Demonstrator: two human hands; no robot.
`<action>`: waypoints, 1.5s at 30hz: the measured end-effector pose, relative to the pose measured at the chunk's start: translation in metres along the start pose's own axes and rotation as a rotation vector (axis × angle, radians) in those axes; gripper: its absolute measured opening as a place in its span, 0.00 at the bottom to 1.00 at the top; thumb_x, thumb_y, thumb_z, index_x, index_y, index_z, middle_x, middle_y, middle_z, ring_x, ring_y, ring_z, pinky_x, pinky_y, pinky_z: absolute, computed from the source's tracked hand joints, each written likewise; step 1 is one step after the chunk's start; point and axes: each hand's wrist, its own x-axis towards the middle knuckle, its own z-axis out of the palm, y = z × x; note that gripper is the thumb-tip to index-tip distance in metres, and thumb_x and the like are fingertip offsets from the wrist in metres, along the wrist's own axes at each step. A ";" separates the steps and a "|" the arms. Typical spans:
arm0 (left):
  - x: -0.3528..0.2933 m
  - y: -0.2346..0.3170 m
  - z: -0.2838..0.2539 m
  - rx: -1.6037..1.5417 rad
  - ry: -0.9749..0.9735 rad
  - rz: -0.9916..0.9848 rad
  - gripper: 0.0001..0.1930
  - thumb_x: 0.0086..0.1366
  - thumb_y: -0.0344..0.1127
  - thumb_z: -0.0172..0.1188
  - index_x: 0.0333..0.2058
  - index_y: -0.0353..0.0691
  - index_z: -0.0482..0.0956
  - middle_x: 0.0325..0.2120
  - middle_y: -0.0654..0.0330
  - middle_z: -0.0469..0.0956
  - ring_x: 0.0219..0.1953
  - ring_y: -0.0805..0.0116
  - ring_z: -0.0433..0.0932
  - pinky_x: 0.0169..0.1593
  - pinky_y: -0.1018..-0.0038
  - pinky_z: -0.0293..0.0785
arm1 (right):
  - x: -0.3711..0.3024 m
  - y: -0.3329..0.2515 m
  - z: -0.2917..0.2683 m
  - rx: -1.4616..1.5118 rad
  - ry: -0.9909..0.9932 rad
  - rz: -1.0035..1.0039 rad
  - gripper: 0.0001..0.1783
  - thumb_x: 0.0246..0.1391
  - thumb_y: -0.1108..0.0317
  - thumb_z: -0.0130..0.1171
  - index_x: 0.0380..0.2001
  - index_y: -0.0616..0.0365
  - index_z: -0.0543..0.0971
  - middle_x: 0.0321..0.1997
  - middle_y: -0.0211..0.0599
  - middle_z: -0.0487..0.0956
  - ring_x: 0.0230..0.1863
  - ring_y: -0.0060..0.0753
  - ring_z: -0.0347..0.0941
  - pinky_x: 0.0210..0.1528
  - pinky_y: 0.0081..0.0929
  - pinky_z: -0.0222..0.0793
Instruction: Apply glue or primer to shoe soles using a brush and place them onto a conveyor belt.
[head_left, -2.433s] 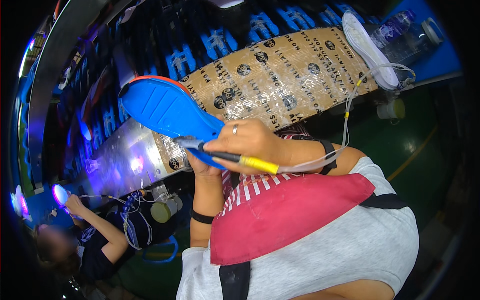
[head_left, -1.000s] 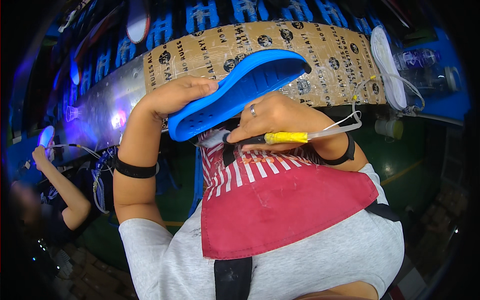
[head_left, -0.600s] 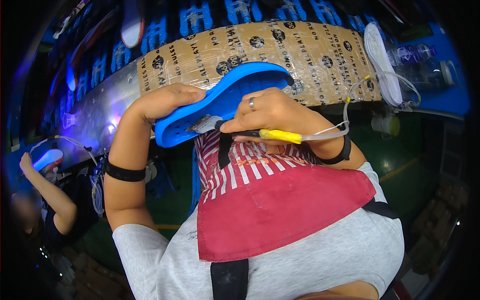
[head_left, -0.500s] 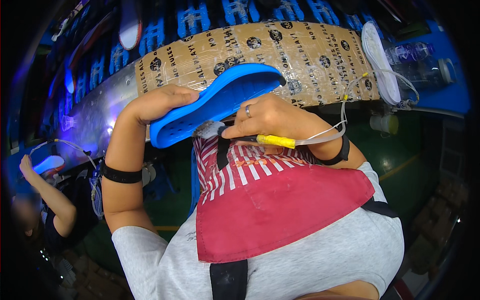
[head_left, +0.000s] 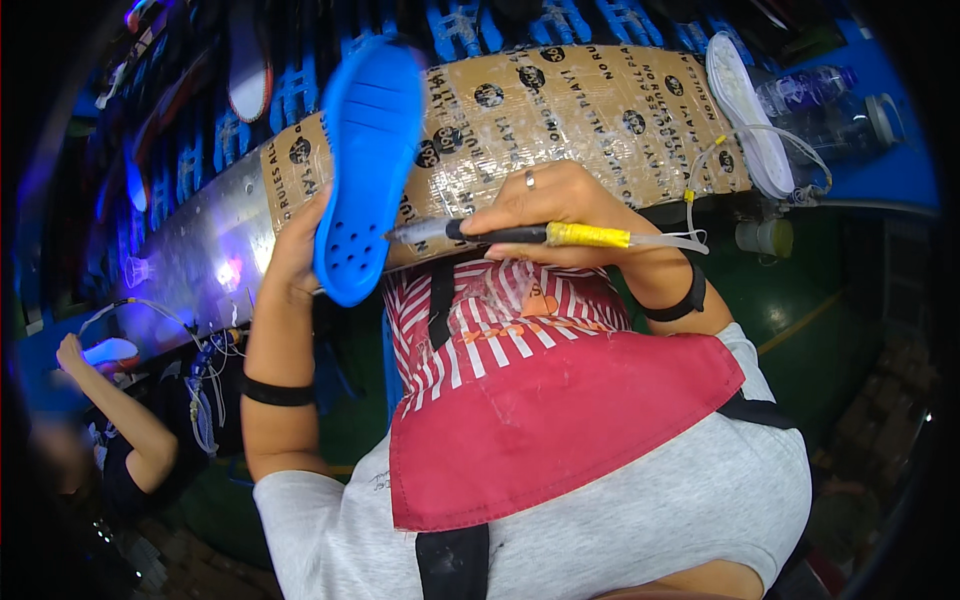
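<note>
A blue shoe sole (head_left: 372, 150) stands nearly upright in front of me, its inner face with a cluster of small holes turned up. My left hand (head_left: 296, 245) is closed on its left edge near the lower end; the fingers behind it are hidden. My right hand (head_left: 560, 215) grips a brush (head_left: 500, 234) with a dark handle and a yellow-wrapped end, from which a clear thin tube runs. The pale bristles point left, at the sole's right edge close to the holes. Whether they touch it I cannot tell.
Printed cardboard (head_left: 560, 130) covers the bench ahead. At its right end lie a white sole (head_left: 745, 110) and a clear bottle (head_left: 830, 115). Blue racks (head_left: 460, 30) line the far side. A co-worker's arm (head_left: 125, 410) holds another sole at lower left.
The blue sole has swung from lying slanted to nearly upright, its inner face now toward me. The brush has come out from inside it to its right edge.
</note>
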 end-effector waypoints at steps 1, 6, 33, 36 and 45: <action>0.004 -0.006 -0.007 -0.071 -0.011 0.100 0.22 0.64 0.46 0.44 0.51 0.36 0.65 0.43 0.53 0.73 0.42 0.63 0.75 0.44 0.66 0.73 | 0.002 0.000 -0.002 0.001 0.012 0.017 0.15 0.38 0.74 0.65 0.34 0.59 0.80 0.27 0.41 0.79 0.27 0.34 0.76 0.29 0.23 0.69; 0.000 -0.025 0.008 -0.275 0.078 0.606 0.30 0.62 0.55 0.45 0.58 0.45 0.55 0.56 0.47 0.56 0.56 0.50 0.59 0.50 0.45 0.62 | 0.006 0.000 -0.005 0.043 0.160 -0.015 0.15 0.37 0.73 0.66 0.34 0.60 0.79 0.28 0.40 0.79 0.27 0.33 0.76 0.28 0.22 0.68; 0.013 -0.090 0.065 -0.867 -0.376 0.449 0.31 0.62 0.59 0.34 0.58 0.48 0.56 0.58 0.57 0.57 0.59 0.60 0.56 0.61 0.61 0.50 | 0.072 -0.011 0.053 -0.491 0.490 0.035 0.10 0.35 0.68 0.61 0.26 0.56 0.75 0.20 0.36 0.73 0.24 0.37 0.71 0.26 0.31 0.67; 0.020 -0.106 0.046 -0.712 0.152 0.502 0.33 0.60 0.61 0.34 0.57 0.47 0.58 0.57 0.55 0.58 0.59 0.59 0.55 0.62 0.62 0.49 | 0.071 -0.019 0.056 -0.459 0.371 0.022 0.10 0.38 0.68 0.60 0.28 0.57 0.76 0.21 0.35 0.75 0.25 0.37 0.73 0.26 0.29 0.67; 0.020 -0.056 0.075 -0.769 -0.054 0.427 0.40 0.51 0.65 0.44 0.57 0.44 0.57 0.52 0.48 0.62 0.54 0.50 0.63 0.58 0.56 0.57 | 0.066 -0.016 0.059 -0.259 0.495 -0.019 0.13 0.37 0.70 0.61 0.31 0.59 0.77 0.25 0.37 0.76 0.26 0.38 0.73 0.28 0.29 0.69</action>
